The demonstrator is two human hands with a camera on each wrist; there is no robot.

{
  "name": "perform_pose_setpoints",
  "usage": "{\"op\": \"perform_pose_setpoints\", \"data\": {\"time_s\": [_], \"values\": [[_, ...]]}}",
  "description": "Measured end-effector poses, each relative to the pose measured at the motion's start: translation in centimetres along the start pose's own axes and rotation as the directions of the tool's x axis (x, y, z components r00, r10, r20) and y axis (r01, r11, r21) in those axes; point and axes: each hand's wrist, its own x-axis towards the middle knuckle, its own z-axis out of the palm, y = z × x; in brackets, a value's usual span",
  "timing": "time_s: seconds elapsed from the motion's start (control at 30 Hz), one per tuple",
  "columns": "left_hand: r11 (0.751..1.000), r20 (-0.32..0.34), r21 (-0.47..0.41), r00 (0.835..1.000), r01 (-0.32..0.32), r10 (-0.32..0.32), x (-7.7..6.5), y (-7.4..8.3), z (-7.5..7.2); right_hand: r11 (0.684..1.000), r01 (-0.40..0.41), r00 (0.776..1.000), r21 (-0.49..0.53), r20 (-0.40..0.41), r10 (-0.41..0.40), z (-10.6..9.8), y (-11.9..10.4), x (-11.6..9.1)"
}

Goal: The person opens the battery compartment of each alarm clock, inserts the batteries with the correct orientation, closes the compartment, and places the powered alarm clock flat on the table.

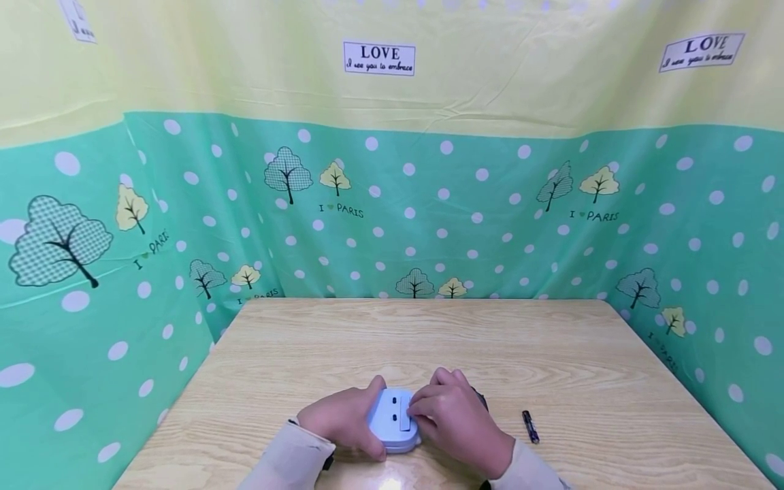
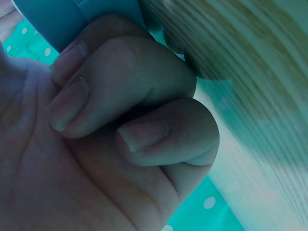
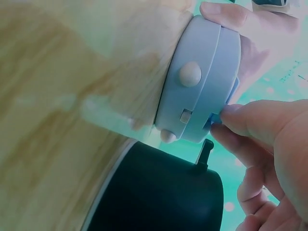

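Observation:
A rounded light-blue plastic device (image 1: 384, 425) lies flat on the wooden table, with two small dark marks and a rectangular cover strip (image 1: 405, 415) on its upper face. My left hand (image 1: 350, 416) grips its left side, thumb and fingers spread round the edge; in the left wrist view several fingers curl beneath the blue rim (image 2: 53, 21). From the other side my right hand (image 1: 456, 418) pinches a small blue tab (image 3: 215, 118) at the end of the strip between thumb and finger. Round pale knobs (image 3: 190, 74) show along the device's side.
A dark AAA-size cell battery (image 1: 530, 427) lies on the table right of my right hand. Behind that hand sits a black object with a pale rim and a small peg (image 3: 159, 187), mostly hidden in the head view. Patterned curtain (image 1: 429, 204) surrounds the table (image 1: 490, 340).

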Motion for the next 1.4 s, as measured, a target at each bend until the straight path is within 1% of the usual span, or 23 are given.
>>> {"op": "perform_pose_setpoints", "data": {"time_s": [0.37,0.77,1.4], "values": [[1.0,-0.012,0.02,1.0,-0.001,0.001,0.02,0.21,0.08,0.998,-0.02,1.0,0.062,0.006,0.019,-0.36,0.13,0.0],[1.0,-0.018,0.01,1.0,-0.007,0.007,-0.13,0.14,-0.01,0.999,-0.006,1.0,0.038,0.027,0.005,-0.34,0.05,0.1],[1.0,-0.009,-0.007,1.0,-0.013,0.013,0.01,-0.08,0.02,1.0,0.015,0.998,0.0,0.054,-0.015,-0.28,0.15,0.05]]}}
